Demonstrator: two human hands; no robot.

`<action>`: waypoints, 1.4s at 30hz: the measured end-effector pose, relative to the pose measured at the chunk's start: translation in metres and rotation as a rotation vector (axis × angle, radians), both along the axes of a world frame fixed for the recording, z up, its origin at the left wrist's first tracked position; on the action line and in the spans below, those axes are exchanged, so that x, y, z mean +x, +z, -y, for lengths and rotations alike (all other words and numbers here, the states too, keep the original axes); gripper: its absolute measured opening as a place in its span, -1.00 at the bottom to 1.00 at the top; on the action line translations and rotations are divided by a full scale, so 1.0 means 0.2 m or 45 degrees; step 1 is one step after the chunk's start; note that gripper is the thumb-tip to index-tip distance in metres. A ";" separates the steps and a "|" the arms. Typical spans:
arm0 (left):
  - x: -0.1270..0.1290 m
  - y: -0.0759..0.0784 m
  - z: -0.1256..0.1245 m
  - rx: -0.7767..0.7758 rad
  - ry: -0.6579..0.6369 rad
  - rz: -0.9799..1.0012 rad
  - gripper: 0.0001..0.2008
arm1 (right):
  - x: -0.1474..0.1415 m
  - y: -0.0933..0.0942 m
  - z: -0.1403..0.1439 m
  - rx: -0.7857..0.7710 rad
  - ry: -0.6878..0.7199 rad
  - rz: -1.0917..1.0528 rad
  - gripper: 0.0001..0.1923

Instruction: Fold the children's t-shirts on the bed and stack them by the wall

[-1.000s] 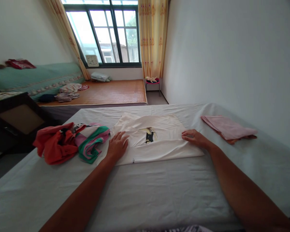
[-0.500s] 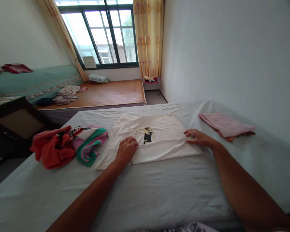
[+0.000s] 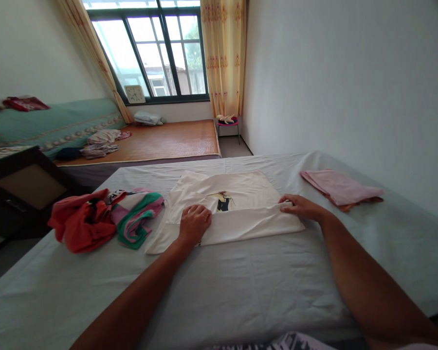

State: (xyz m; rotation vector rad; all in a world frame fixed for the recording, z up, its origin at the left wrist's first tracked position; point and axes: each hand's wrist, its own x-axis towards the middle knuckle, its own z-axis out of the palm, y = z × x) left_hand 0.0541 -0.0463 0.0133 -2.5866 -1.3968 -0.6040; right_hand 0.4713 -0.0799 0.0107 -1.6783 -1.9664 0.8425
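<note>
A white T-shirt [image 3: 241, 187] with a dark and yellow print lies on the pale bed sheet, its near side folded over in a long strip. My left hand [image 3: 195, 222] is closed at the left part of that fold, its fingers curled down on the cloth and the fingertips partly hidden. At the right end, my right hand [image 3: 301, 206] pinches the fold's edge between thumb and fingers. The folded strip covers the lower part of the print.
Crumpled red [image 3: 82, 223] and green-pink-white clothes [image 3: 136, 218] lie left of the T-shirt. A folded pink cloth [image 3: 341, 187] is at the right, near the wall. Beyond stand another bed [image 3: 175, 138], a dark cabinet [image 3: 29, 184] and a small stool [image 3: 228, 122].
The folded edge of the T-shirt has moved slightly away from me and now covers more of the print. My left hand has shifted a little forward and right; the right hand still pinches the edge.
</note>
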 end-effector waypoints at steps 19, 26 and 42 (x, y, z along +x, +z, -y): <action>0.00 -0.08 0.07 -0.299 -0.552 -0.118 -0.57 | -0.61 -0.08 0.05 0.480 0.434 0.462 -0.49; -0.07 -0.08 0.06 -0.377 -0.423 -0.145 -0.48 | -0.32 -0.16 -0.02 0.320 0.020 0.721 -0.41; -0.40 -0.12 -0.11 -0.243 0.337 -0.122 -0.50 | -0.24 -0.21 -0.06 0.333 -0.132 0.797 -0.39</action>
